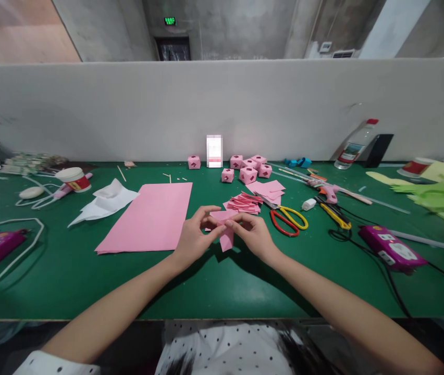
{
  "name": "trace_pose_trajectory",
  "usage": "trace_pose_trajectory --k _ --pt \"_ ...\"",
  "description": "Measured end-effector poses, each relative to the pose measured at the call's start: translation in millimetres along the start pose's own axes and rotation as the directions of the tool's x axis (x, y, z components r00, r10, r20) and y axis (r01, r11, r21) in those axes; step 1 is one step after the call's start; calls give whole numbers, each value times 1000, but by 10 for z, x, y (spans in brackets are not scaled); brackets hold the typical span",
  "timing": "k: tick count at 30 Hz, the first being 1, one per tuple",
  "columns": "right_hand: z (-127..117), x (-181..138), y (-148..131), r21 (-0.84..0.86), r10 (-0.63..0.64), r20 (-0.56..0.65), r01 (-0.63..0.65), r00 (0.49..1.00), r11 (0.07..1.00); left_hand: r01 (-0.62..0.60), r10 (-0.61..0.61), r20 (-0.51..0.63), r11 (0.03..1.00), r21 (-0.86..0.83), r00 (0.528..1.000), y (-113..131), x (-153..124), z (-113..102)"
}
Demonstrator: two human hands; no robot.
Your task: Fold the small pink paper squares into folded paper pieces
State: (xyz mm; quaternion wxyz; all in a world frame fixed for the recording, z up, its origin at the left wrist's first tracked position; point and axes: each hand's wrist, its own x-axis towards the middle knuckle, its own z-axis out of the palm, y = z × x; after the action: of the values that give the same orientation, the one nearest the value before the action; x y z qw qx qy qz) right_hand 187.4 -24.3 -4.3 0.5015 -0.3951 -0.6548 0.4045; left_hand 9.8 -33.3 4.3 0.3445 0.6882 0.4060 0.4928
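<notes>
A folded piece of pink paper (226,239) is pinched between my two hands above the green table. My left hand (196,234) grips its left side with thumb and fingers, and my right hand (254,234) grips the right side the same way. Part of the paper hangs down between the thumbs; the fingers hide some of its folds. Just behind lies a pile of folded pink paper strips (243,203). Flat pink paper pieces (271,191) lie beyond it. Several small pink paper cubes (248,174) with dark openings stand further back.
Pink sheets (151,219) and a crumpled white tissue (108,200) lie to the left, near a paper cup (74,179). Scissors (290,221), a yellow-handled cutter (335,215), a pink glue gun (325,191) and a purple power strip (392,249) with cables occupy the right. A lit phone (214,151) stands at the partition.
</notes>
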Motion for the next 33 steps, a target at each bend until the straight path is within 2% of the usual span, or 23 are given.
trace_pose_trajectory --k 24,33 --pt "19 7 40 28 48 -3 -48 999 998 72 -73 -7 996 -56 997 -16 20 29" --pt "15 7 30 22 61 -11 -61 998 998 73 -72 24 995 -61 997 -39 24 13"
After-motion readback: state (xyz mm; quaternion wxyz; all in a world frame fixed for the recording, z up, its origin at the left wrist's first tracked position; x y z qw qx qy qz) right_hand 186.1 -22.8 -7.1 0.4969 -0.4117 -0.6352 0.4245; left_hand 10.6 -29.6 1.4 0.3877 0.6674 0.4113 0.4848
